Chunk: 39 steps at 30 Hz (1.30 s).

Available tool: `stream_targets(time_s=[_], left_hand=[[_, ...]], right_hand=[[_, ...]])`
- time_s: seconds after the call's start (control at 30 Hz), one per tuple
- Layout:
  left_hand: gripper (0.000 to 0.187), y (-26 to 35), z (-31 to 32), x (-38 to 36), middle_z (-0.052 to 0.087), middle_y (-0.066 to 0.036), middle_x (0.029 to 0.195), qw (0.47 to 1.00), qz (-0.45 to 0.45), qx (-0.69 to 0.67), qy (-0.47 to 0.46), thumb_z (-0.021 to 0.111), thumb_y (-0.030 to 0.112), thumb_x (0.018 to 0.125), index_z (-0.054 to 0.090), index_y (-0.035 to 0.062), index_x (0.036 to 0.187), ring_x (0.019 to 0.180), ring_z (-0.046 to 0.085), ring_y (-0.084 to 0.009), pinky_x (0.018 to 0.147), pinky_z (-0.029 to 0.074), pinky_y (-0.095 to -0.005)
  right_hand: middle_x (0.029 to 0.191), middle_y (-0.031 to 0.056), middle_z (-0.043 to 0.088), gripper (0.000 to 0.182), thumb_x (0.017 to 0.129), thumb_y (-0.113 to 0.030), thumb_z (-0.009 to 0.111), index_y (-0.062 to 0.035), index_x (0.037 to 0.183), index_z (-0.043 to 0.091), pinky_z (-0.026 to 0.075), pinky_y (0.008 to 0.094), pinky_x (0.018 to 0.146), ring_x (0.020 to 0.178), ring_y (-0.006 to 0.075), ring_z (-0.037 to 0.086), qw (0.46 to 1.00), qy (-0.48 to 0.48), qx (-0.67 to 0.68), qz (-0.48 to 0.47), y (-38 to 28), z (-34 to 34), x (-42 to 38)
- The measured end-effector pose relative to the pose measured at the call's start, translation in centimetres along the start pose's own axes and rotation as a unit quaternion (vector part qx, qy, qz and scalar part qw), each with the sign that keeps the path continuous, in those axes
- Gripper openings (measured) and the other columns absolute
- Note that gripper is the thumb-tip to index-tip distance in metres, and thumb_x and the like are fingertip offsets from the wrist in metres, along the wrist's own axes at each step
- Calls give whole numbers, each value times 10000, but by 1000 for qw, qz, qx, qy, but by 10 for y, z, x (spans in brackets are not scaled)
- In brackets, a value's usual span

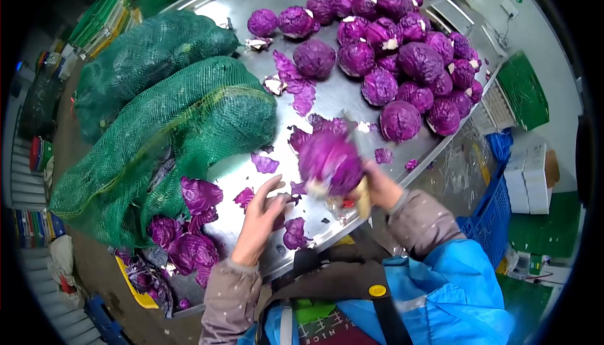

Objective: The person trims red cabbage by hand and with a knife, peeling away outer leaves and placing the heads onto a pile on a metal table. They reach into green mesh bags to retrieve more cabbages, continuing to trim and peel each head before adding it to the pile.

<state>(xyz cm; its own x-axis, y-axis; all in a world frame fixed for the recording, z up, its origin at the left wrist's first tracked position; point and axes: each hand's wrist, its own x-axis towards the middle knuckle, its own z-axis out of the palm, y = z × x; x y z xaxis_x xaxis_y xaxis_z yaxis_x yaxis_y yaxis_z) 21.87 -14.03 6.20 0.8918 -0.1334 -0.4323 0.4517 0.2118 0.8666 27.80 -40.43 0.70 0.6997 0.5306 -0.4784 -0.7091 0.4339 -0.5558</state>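
A purple cabbage, smeared by motion, is over the near part of the steel table between my two hands. My right hand is closed around a knife whose pale yellowish handle shows below the fingers, right at the cabbage's side. A blurred grey strip, like its blade, shows at the cabbage's upper edge. To the left of the cabbage, my left hand is open with curved fingers apart and nothing in it. Loose purple leaves lie on the table near that hand.
Many whole purple cabbages are heaped at the table's right and far side. Green mesh sacks lie along the left. Trimmed leaves are piled at the near left corner, above a yellow bin. A blue crate stands at the right.
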Motion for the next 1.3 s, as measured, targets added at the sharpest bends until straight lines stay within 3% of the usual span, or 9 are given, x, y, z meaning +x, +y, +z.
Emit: stream_targets(time_s=[0.17, 0.57, 0.7, 0.93, 0.97, 1.03, 1.13, 1.2, 1.3], left_hand=[[292, -44, 45, 42, 575, -125, 966, 911, 151, 377, -70, 660, 79, 785, 614, 13, 1066, 873, 581, -197, 753, 471, -301], [602, -103, 110, 79, 517, -56, 959, 733, 239, 633, -79, 701, 155, 685, 477, 145, 1243, 902, 527, -246, 696, 407, -382], [409, -106, 107, 91, 524, -97, 957, 781, 206, 575, -130, 673, 129, 711, 525, 100, 1092, 894, 546, -294, 712, 439, -415], [429, -51, 68, 92, 611, -50, 873, 969, -128, 195, -77, 711, 113, 785, 540, -19, 1156, 761, 578, -125, 681, 479, -270], [381, -37, 65, 86, 607, -32, 917, 991, -119, 11, -63, 665, 76, 818, 533, -20, 1162, 755, 586, -111, 669, 483, -240], [438, -41, 42, 78, 600, -46, 995, 968, -108, -222, -46, 643, 72, 836, 477, 6, 1237, 798, 597, -120, 654, 487, -225], [530, -40, 20, 63, 542, -89, 1170, 943, -45, -328, -18, 644, 106, 842, 391, 40, 1302, 940, 582, -150, 642, 487, -210], [521, -33, 16, 56, 518, -105, 1228, 934, -28, -356, -2, 661, 141, 836, 412, 73, 1289, 1017, 571, -216, 743, 517, -302], [516, -35, 6, 46, 522, -100, 1236, 925, -8, -379, 12, 689, 174, 816, 452, 96, 1268, 1019, 561, -253, 821, 503, -376]], right_hand=[[730, 18, 493, 417, 809, -439, 642, -103, 982, 466, 427, 266, 389, 468, 136, 496, 937, 239, -122, -223, -116, -38, -15], [899, 11, 629, 422, 814, -346, 683, -57, 1106, 584, 447, 244, 502, 632, 96, 563, 774, 369, -216, -466, -331, -89, -38], [1001, 127, 660, 527, 743, -374, 749, 10, 1071, 599, 469, 304, 824, 880, 203, 630, 546, 449, -467, -531, -395, -127, -13], [1097, 239, 616, 878, 690, -624, 662, 50, 1228, 497, 458, 376, 872, 1045, 328, 595, 464, 512, -657, -303, -443, -145, 26], [1057, 252, 619, 675, 784, -578, 591, -84, 1241, 535, 449, 416, 869, 1027, 363, 591, 119, 380, -861, -317, -507, -252, 43], [883, 162, 663, 588, 780, -564, 615, -71, 1099, 613, 500, 374, 667, 653, 246, 645, 414, 505, -673, -349, -414, -95, 26], [995, 230, 642, 510, 843, -444, 592, -100, 1218, 556, 463, 396, 825, 969, 327, 620, 297, 479, -721, -404, -444, -142, 32], [866, 123, 665, 362, 865, -300, 615, -43, 1119, 603, 467, 291, 688, 777, 167, 627, 486, 325, -652, -484, -375, -89, 27], [780, 55, 620, 296, 812, -206, 671, -17, 1037, 627, 448, 287, 593, 665, 113, 541, 504, 141, -712, -468, -258, -48, 42]])
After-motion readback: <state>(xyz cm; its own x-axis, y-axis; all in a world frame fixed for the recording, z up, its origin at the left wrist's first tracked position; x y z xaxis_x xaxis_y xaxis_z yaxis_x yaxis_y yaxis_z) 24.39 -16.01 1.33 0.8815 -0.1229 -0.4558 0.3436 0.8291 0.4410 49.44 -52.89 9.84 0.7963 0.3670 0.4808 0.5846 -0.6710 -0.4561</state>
